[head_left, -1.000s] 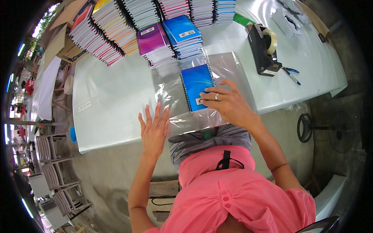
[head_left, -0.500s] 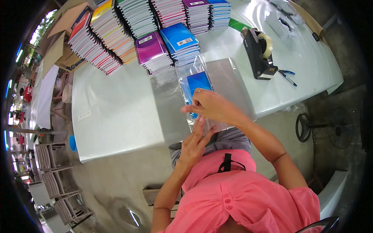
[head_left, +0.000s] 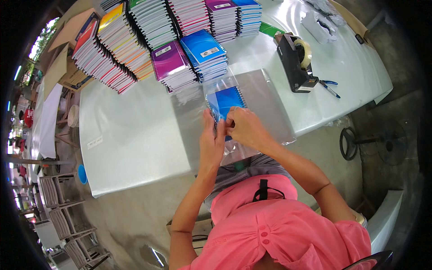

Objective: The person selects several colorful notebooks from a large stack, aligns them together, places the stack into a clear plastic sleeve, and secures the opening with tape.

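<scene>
Where hands (head_left: 246, 128) work, pale table (head_left: 130, 146); concrete floor (head_left: 121, 211) below.

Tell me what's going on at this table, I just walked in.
A person in a pink top is working on a blue spiral notebook that lies on clear plastic sheets on the table. The left hand is at its left side, and the right hand has curled fingers over its near part; their exact grip is hidden. Clear film seems to lie over part of the cover. Stacks of notebooks stand beyond, with a tape dispenser to the right.
</scene>
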`<state>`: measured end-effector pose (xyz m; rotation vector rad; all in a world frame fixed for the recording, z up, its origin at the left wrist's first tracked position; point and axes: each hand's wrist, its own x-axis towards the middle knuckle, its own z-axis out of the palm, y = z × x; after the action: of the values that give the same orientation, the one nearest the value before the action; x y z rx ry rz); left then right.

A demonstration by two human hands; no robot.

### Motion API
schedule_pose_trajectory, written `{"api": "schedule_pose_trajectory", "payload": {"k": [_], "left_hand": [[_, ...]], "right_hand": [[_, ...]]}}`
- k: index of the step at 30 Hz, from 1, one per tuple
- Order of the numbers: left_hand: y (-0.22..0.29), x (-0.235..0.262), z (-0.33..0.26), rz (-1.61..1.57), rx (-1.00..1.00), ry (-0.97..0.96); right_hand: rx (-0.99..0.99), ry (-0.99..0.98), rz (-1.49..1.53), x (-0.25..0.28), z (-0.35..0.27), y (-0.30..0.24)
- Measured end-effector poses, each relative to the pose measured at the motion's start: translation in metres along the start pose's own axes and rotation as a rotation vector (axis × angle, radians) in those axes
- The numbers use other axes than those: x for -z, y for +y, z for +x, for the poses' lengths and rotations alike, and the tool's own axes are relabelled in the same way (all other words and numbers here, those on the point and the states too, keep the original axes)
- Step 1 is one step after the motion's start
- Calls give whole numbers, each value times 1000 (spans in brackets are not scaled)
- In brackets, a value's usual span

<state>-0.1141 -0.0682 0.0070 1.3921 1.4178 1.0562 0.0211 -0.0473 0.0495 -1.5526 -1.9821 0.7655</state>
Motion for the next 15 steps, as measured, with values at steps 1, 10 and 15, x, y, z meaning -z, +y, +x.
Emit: {"api": "schedule_pose_trajectory", "payload": {"k": [1, 10, 15], "left_hand": [[-1, 0, 0, -21, 28, -4], [28, 14, -11, -139, 39, 321], [-11, 4, 10, 4, 103, -54]], "right_hand": [[-1, -1, -1, 1, -1, -1], [-60, -114, 187, 10, -1, 6], [-117, -121, 76, 15, -3, -8]]}}
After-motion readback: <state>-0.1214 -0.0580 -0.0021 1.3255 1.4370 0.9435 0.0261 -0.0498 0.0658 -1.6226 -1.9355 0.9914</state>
